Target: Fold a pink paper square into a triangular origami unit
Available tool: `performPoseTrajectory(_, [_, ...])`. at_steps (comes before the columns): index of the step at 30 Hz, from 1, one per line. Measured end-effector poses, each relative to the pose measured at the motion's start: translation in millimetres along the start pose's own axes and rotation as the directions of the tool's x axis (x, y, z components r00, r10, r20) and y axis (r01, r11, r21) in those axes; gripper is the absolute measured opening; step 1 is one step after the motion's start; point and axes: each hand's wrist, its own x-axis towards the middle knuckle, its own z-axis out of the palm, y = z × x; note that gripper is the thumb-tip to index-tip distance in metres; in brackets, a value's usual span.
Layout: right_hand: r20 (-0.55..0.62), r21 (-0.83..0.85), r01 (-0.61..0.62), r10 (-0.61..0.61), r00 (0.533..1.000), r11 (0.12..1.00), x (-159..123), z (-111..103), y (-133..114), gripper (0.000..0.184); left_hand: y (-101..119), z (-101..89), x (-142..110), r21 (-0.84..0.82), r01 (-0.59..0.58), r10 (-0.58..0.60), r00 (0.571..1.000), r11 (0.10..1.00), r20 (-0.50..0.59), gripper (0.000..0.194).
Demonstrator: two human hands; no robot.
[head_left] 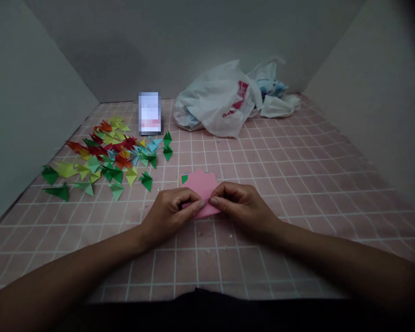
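A pink sheet of origami paper (pixel 201 183) lies turned corner-on between my hands, its near edge seemingly folded. My left hand (pixel 174 206) pinches the near part of the sheet from the left, thumb on top. From the right, my right hand (pixel 244 205) pinches it too, and the two thumb tips almost meet. Beneath the pink sheet, a stack of coloured paper shows a green corner (pixel 184 179) and pale edges. The fingers under the sheet are partly hidden.
Many folded paper cranes (pixel 112 173) in green, yellow, red and blue spread over the left side of the checked pink cloth (pixel 297 184). Behind them stands a phone (pixel 150 112) with a blurred, lit screen. White plastic bags (pixel 217 97) lie crumpled by the back wall.
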Motion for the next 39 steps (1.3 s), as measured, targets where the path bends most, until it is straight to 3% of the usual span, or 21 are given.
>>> performPoseTrajectory(3, [0.006, 0.011, -0.004, 0.004, 1.0, 1.0, -0.5, -0.6, 0.4, 0.018, -0.3, 0.1, -1.0, 0.01, 0.008, -0.008, 1.0, 1.0, 0.003, 0.02])
performPoseTrajectory(9, [0.018, 0.174, -0.064, 0.062, 0.998, 0.983, -1.6, -2.3, 0.5, 0.042, -0.3, -0.2, -2.7, -0.061, 0.076, -0.08, 0.995, 0.995, -0.057, 0.022])
performPoseTrajectory(16, [0.136, 0.315, -0.2, 0.164, 0.977, 0.928, -2.6, 0.7, 2.8, 0.026, -1.3, -0.5, -3.1, -0.067, 0.061, -0.066, 0.995, 0.996, -0.069, 0.023])
performPoseTrajectory(24, [0.121, 0.281, -0.244, 0.218, 0.968, 0.928, -2.4, 3.0, 2.6, 0.026, -4.2, 1.6, -3.4, -0.051, 0.044, -0.046, 0.997, 0.998, -0.057, 0.022])
performPoseTrajectory(30, [0.063, 0.263, -0.178, 0.167, 0.984, 0.948, -3.1, 1.8, 2.2, 0.026, -2.7, 0.8, -1.8, -0.051, -0.008, 0.006, 0.999, 0.999, -0.044, 0.024])
performPoseTrajectory(36, [0.188, 0.244, -0.22, 0.177, 0.966, 0.945, -2.2, 2.6, 4.2, 0.03, 1.4, 2.0, -1.8, -0.054, -0.075, 0.073, 0.996, 0.996, -0.047, 0.023])
performPoseTrajectory(39, [0.178, 0.191, -0.202, 0.168, 0.97, 0.961, -3.5, 3.0, 3.2, 0.032, 3.4, 2.3, -2.3, -0.055, -0.093, 0.09, 0.994, 0.994, -0.057, 0.022])
